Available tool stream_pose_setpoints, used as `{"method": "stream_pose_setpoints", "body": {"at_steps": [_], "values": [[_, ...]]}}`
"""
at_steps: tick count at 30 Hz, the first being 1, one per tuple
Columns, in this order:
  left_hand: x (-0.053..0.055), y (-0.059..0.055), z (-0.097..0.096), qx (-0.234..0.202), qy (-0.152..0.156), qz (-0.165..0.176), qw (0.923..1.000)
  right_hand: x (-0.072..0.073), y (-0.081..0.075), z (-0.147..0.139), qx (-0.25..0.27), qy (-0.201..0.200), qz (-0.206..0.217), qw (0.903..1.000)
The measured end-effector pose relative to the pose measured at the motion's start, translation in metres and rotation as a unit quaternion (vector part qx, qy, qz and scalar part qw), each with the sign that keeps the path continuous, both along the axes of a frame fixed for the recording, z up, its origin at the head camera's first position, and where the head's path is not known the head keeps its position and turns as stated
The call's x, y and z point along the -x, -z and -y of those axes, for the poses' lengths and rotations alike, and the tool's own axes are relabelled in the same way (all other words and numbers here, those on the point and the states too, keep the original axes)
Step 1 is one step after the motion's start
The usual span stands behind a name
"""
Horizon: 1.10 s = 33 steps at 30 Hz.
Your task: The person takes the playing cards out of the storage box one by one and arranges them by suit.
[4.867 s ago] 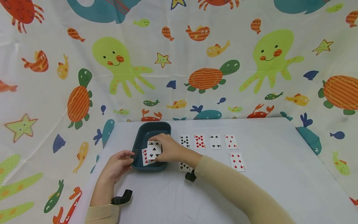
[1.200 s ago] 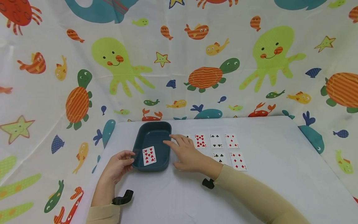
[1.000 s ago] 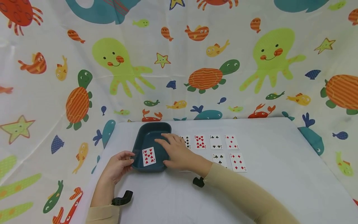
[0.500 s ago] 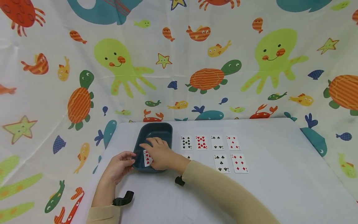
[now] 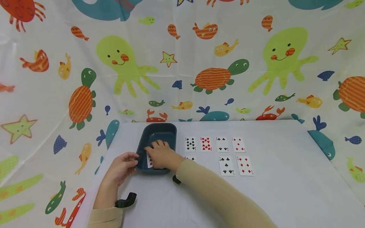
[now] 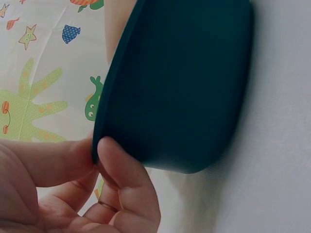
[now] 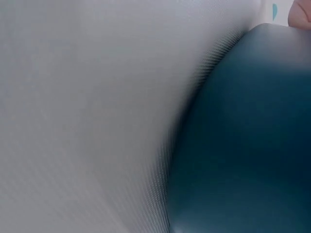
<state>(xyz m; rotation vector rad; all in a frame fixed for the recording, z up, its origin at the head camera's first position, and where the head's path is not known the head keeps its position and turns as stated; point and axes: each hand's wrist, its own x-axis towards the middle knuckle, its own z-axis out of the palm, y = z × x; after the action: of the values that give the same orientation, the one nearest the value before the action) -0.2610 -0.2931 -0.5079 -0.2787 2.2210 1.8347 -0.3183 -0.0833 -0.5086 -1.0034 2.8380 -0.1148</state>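
My left hand [image 5: 122, 166] pinches the left rim of a dark blue plastic tray [image 5: 161, 131] between thumb and fingers. The left wrist view shows that grip close up, with the thumb [image 6: 121, 162] on the tray's outer wall. Inside the tray, my right hand [image 5: 163, 155] reaches down over a heart playing card [image 5: 149, 161], its fingers bent at the card. Only the card's left strip shows; the hand covers the rest, and the thumb's contact is hidden. The right wrist view has just the tray's outer wall [image 7: 243, 136] and a bit of the left hand [image 7: 300, 13].
Face-up cards lie right of the tray in two rows. Behind are spades [image 5: 190, 144], hearts [image 5: 206, 144], clubs [image 5: 222, 144] and diamonds [image 5: 239, 144]. In front, a spade card [image 5: 190, 158] is partly under the right arm, with clubs [image 5: 226, 166] and diamonds [image 5: 245, 166] farther right.
Earlier the right hand held a club card over the tray; that card now lies in the front row. The right hand has come back left and down onto the heart card. My left hand stays put.
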Motion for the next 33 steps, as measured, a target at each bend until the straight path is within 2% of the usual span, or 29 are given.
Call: {"method": "stream_pose_setpoints", "body": {"at_steps": [11,19,33], "values": [[0.0015,-0.0014,-0.0001,-0.014,0.0,0.0,0.9999,0.0008,0.0,0.0007,0.008,0.002,0.002,1.0],[0.0009,0.0024,0.0008,-0.012,-0.003,0.003,0.9999,0.001,0.0018,0.001,0.026,-0.002,0.005,0.9996],[-0.0004,-0.0001,0.0002,-0.013,0.0,0.0,0.9999,0.0012,0.0013,0.0009,0.071,0.01,-0.024,0.9972]]}}
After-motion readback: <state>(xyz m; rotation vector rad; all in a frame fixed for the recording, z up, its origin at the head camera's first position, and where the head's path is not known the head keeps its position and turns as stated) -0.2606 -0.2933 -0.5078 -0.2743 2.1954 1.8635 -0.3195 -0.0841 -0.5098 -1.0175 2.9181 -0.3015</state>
